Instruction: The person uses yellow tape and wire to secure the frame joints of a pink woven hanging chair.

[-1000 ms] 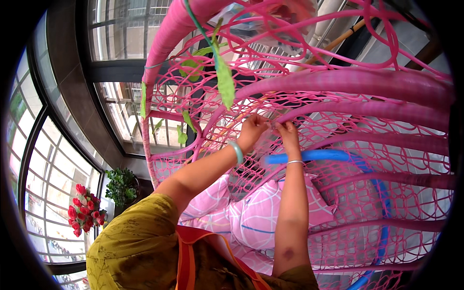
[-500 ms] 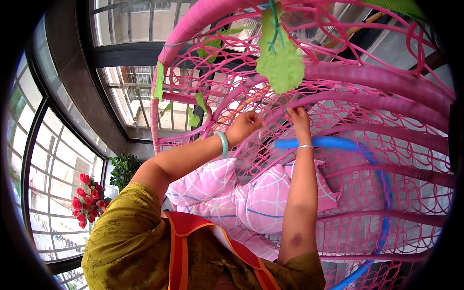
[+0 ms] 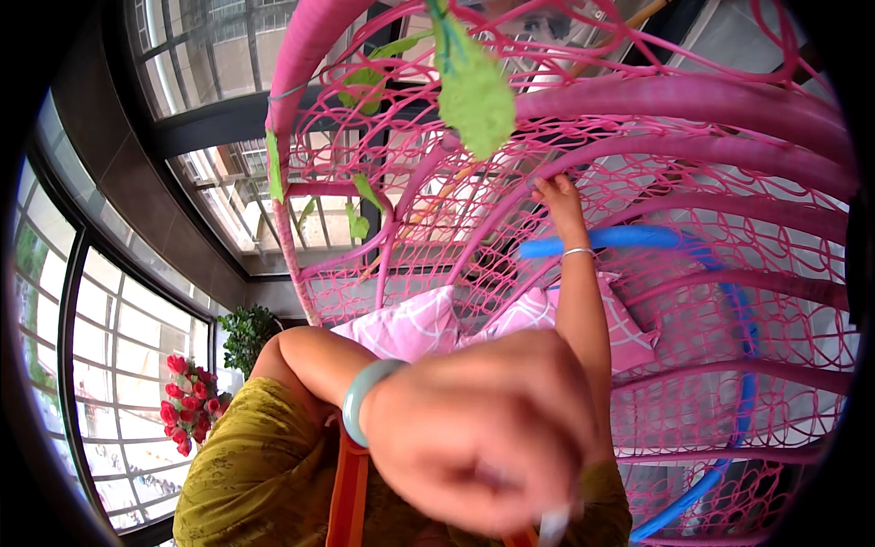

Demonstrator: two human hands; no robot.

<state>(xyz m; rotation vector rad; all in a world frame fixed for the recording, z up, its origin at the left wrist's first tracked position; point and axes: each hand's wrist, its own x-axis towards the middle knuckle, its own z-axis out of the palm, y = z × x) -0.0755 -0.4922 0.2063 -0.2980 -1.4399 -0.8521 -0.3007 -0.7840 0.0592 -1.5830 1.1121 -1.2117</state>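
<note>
My left hand (image 3: 478, 428), with a pale green bangle (image 3: 365, 401) on its wrist, is close in front of me and smeared by motion. Its fingers are curled closed; a small pale strip (image 3: 553, 527) shows below them, too blurred to name. My right hand (image 3: 561, 196), wearing a thin silver bracelet, reaches forward. Its fingers pinch at a slim pink wrapped tube (image 3: 519, 202), part of the frame of a large pink woven hanging chair (image 3: 674, 105). What lies under those fingertips is hidden.
Green artificial leaves (image 3: 474, 100) hang on the chair's netting. Pink checked cushions (image 3: 401, 324) lie in its seat, and a blue tube (image 3: 747, 365) curves behind the net. At left are red flowers (image 3: 187, 401), a leafy plant (image 3: 248, 337) and barred windows (image 3: 118, 365).
My left hand has drawn back from the pink tube toward me, and now looks large and blurred. My right hand has stayed at the tube. The view has shifted slightly.
</note>
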